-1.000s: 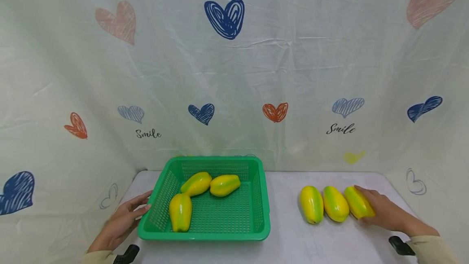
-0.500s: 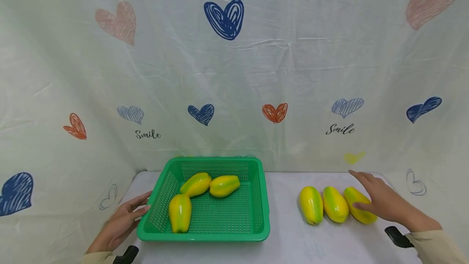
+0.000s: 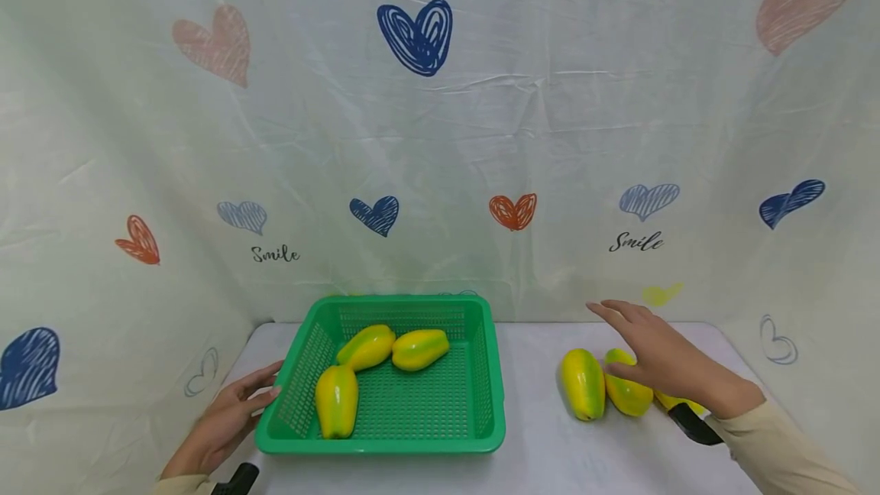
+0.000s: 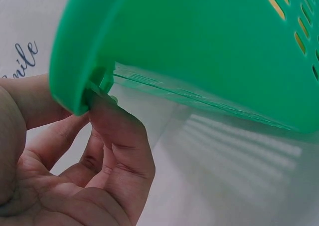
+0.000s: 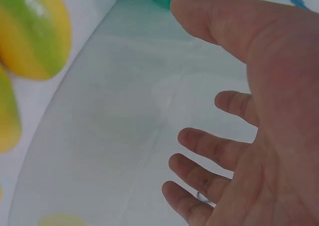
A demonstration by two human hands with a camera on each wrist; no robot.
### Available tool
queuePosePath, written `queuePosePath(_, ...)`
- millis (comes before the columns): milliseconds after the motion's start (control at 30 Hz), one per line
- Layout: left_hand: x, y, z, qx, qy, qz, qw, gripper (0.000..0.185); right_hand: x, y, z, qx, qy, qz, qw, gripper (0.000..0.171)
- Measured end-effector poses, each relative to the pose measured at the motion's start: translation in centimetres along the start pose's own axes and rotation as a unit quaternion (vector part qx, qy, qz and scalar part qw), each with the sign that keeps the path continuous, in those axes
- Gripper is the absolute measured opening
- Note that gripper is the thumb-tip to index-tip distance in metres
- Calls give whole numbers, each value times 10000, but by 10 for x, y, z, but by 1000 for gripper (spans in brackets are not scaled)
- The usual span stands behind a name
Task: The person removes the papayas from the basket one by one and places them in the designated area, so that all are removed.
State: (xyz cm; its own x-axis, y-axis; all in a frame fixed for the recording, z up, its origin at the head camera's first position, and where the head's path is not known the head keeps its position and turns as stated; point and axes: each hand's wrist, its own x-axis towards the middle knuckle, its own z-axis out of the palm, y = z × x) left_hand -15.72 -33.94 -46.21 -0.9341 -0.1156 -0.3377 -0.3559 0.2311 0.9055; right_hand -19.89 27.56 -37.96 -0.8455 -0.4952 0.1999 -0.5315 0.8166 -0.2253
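At the green plastic basket's (image 3: 378, 446) left side, my left hand (image 3: 223, 418) pinches the rim between thumb and fingers; the left wrist view shows this grip (image 4: 107, 151) up close. Inside the basket lie three glossy yellow-green papayas, one at the front left (image 3: 337, 402), one behind it (image 3: 367, 347) and one to its right (image 3: 420, 350). My right hand (image 3: 663, 361) hovers with fingers spread over a row of three more papayas on the table, holding nothing. The left one (image 3: 583, 384) shows fully, the middle one (image 3: 629, 396) partly; the right one (image 3: 677, 402) is mostly hidden.
The table (image 3: 536, 449) has a white cover. Behind it and at both sides hangs a pale curtain (image 3: 447, 143) printed with hearts and "Smile". A stretch of table lies between the basket and the papaya row.
My right hand has let go of the rightmost papaya, risen above it, and moved left over the row. My left hand stays on the basket rim.
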Motion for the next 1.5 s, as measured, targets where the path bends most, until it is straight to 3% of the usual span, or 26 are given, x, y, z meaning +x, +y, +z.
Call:
queuePosePath(300, -1, -1, -2, -35, 38, 2, 10000, 69, 29, -40, 11, 35, -49, -513, 9987, 84)
queuePosePath(733, 1, -3, -2, -89, 92, 12, 9999, 68, 66, -80, 39, -41, -92, -1183, 9929, 78)
queuePosePath(1200, -1, -1, 0, -127, 63, 45, 9999, 67, 102, -126, 61, 26, -536, -1158, 9918, 76)
queuePosePath(1500, 0, -2, 1, -85, 109, 49, 9999, 66, 121, -149, 76, 119, -815, -727, 9940, 75)
